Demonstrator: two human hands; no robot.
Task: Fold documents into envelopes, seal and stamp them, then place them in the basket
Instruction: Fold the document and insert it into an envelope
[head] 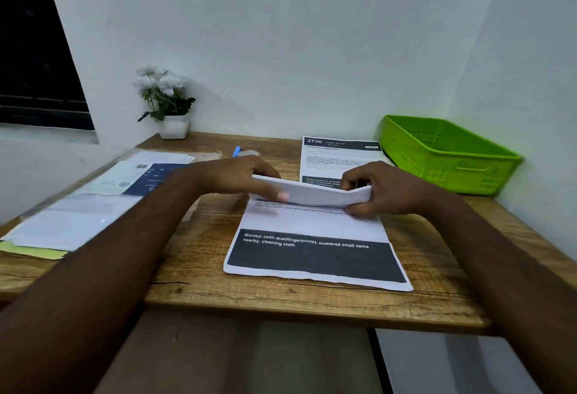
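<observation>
A printed document (315, 247) with a dark band near its lower edge lies on the wooden desk (281, 300) in front of me. Its far end is folded over towards me, the white back showing. My left hand (240, 176) pinches the left side of that folded flap, and my right hand (384, 187) grips the right side. A second printed sheet (331, 156) lies flat behind them. The green plastic basket (446, 153) stands at the back right corner and looks empty.
A pile of papers and envelopes (93, 203) covers the left of the desk, with a yellow-green sheet (34, 250) under it. A blue pen (236, 151) lies behind my left hand. A white potted plant (167, 103) stands at the back left by the wall.
</observation>
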